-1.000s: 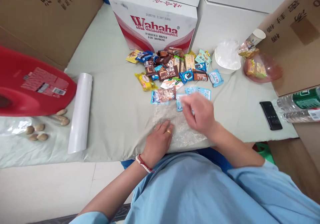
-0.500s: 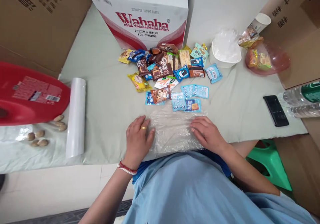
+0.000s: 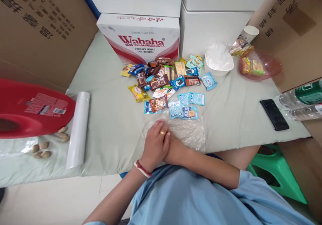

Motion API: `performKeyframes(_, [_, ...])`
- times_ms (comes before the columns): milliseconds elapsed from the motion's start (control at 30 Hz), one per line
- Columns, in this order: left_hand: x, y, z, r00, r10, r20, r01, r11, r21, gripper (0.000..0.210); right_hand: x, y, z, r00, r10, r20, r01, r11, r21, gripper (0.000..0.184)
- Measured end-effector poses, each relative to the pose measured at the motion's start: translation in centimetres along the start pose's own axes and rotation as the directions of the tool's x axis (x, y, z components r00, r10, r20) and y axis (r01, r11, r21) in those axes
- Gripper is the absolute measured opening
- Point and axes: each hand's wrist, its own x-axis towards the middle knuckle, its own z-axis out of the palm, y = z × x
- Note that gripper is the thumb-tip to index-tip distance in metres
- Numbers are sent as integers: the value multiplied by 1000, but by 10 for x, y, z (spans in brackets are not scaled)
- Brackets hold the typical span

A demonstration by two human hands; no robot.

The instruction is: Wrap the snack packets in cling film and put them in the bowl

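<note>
one clear plastic sheet [image 3: 192,131] beneath the left fingers [image 3: 157,127]

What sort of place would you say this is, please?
Probably a storage corner indoors, though I can't be certain: wrapped snacks lie on a cloth-covered table, with a Wahaha water carton standing behind them.

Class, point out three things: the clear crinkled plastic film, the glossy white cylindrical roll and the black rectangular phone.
Clear crinkled plastic film [image 3: 190,131]: head view, uncovered middle.
Glossy white cylindrical roll [image 3: 78,130]: head view, mid-length.
Black rectangular phone [image 3: 274,115]: head view, upper face.
</note>
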Motion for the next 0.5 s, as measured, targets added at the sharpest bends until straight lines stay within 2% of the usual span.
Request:
performKeyframes(133, [13,-38,14,977,-210,48,201,969,141,50,-13,3,-20,1000,-2,16,1,997,78,52])
performKeyframes(233, [10,-49,13,971,-218,102,189,953,238,58,-23,15,-50,999,-36,9,32,967,251,41])
performKeyframes(267, [9,-49,13,972,-204,120,167,950,264,60,-24,24,-64,1000,-11,-18,16,958,288,36])
performKeyframes(333, [6,-46,13,971,-187,146,135,943,305,65,-15,52,-99,985,126,-115,-91,958,273,30])
performKeyframes(367, [5,-44,14,970,-189,153,132,938,321,67,-5,70,-118,952,236,-196,-190,956,225,30])
performKeyframes(433, [6,-41,15,965,-201,168,135,931,339,68,26,111,-156,854,401,-333,-396,914,85,30])
performKeyframes(500, [7,-40,15,961,-209,181,138,930,342,69,69,149,-186,755,519,-401,-582,812,-45,32])
